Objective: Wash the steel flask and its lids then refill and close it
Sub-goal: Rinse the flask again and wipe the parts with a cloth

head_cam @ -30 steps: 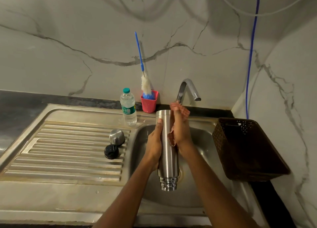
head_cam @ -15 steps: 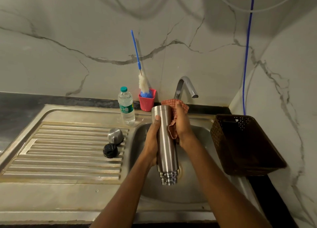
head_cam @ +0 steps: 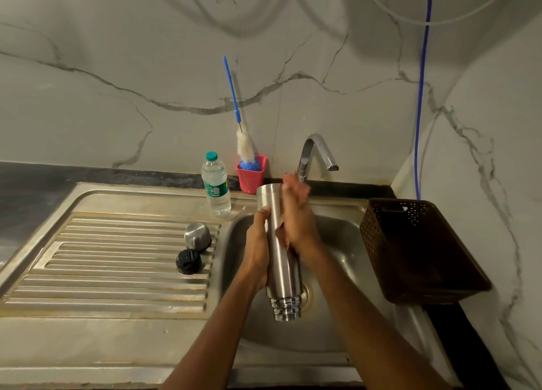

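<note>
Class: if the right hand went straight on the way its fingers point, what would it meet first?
Probably the tap, its stem standing just beyond the right hand gripping the flask; depth is unclear.

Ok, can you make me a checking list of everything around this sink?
Surface: stainless steel sink, ribbed drainboard.
Job's things: cylindrical steel flask mouth-down over basin; domed steel lid and round black lid on drainboard.
Clutter: clear plastic water bottle, red cup holding blue-handled bottle brush, brown perforated basket.
Hands: left hand grips flask; right hand presses reddish cloth against it.
Cables: blue cable and white cable on wall.
Surroundings: marble-look wall, chrome tap.
</note>
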